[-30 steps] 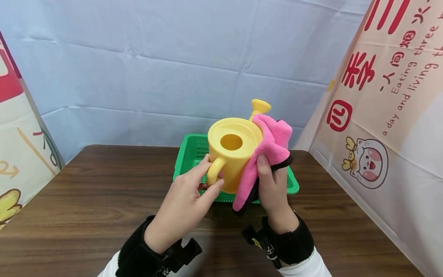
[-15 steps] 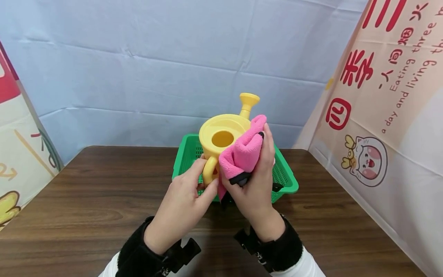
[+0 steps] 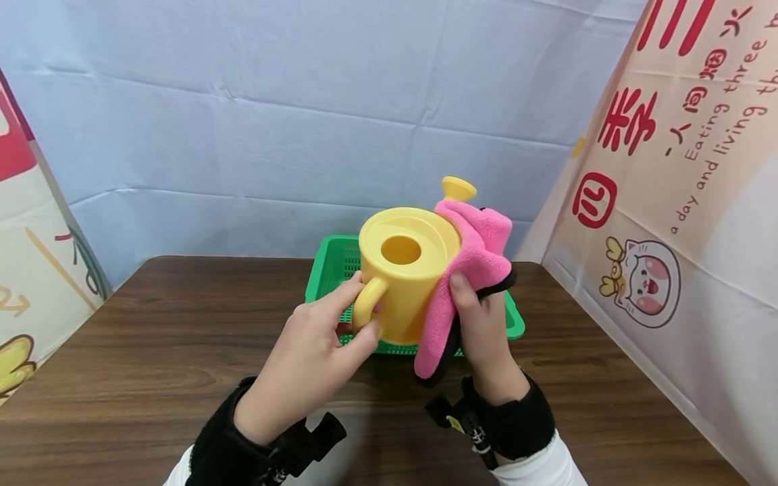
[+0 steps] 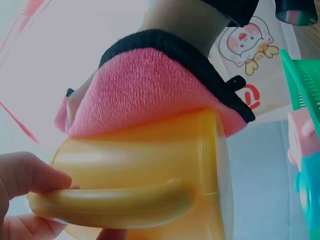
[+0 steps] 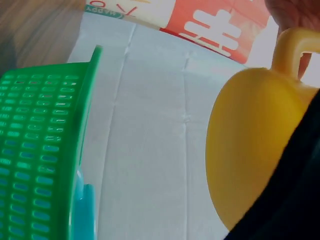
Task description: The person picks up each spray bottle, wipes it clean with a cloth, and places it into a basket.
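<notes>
A yellow toy watering can point(image 3: 401, 307) is held up over the green basket, its top with the round hole tipped toward the head camera. My left hand point(image 3: 306, 347) grips its handle point(image 4: 115, 202) between thumb and fingers. In my right hand point(image 3: 483, 331) is a pink cloth point(image 3: 474, 253) with a black edge, pressed against the can's right side. The cloth hangs down in front of the right palm and hides most of those fingers. Behind the cloth, only the spout's flared end point(image 3: 458, 189) shows. The right wrist view catches the can's underside point(image 5: 250, 140).
The green basket point(image 3: 325, 270) stands on the brown wooden table point(image 3: 200, 337) below the can. Inside it, the left wrist view shows a pink thing point(image 4: 301, 132) and a blue thing point(image 4: 312, 175). Printed cloth sheets hang at both sides, with a pale sheet point(image 3: 273, 135) behind.
The right hand swung the cloth inward to the can's front near the handle, then back out to its right side. The can shifted left and up, then returned, its spout turning right again.
</notes>
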A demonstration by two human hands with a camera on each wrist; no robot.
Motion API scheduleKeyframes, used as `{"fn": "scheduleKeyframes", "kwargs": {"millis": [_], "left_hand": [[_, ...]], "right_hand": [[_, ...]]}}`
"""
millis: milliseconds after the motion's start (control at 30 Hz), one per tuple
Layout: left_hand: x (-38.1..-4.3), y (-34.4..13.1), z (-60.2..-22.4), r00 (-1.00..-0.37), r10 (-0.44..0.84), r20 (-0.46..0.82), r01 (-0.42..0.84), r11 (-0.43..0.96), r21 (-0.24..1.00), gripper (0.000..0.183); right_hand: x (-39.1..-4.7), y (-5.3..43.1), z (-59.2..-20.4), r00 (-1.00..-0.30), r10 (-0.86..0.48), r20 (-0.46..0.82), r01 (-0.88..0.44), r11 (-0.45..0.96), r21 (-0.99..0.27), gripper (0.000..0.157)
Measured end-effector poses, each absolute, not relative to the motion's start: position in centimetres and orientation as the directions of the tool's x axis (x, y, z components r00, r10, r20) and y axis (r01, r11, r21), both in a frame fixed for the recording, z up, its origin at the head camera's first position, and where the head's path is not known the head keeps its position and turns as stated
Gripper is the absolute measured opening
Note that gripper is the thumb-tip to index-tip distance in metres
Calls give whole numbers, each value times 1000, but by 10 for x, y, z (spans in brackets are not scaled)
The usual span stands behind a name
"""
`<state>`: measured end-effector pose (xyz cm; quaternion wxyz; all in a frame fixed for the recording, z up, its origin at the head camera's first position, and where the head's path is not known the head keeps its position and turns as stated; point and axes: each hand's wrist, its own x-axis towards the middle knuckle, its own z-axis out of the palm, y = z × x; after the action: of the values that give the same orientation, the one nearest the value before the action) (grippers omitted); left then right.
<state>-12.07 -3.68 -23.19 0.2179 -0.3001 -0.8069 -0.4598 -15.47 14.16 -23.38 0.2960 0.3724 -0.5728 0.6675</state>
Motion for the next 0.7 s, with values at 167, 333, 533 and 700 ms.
{"fn": "scheduleKeyframes", "kwargs": {"millis": [167, 333, 533, 700], "left_hand": [[-121, -35, -232, -737, 289, 611, 674, 390, 628, 13], [-122, -31, -233, -767, 265, 584, 636, 433, 639, 20], [-122, -28, -236, -799, 239, 551, 599, 393, 698, 19], [-123, -26, -239, -813, 244, 530, 583, 360, 728, 13]], "right_hand": [[-154, 135, -231, -455, -38, 890, -889, -47, -456, 24], [-146, 115, -226, -266, -48, 963, -930, 275, -243, 56], [-152, 108, -244, -152, -88, 985, -785, 616, -66, 74], [-150, 107, -242, -167, -52, 985, -769, 632, -97, 72]]}}
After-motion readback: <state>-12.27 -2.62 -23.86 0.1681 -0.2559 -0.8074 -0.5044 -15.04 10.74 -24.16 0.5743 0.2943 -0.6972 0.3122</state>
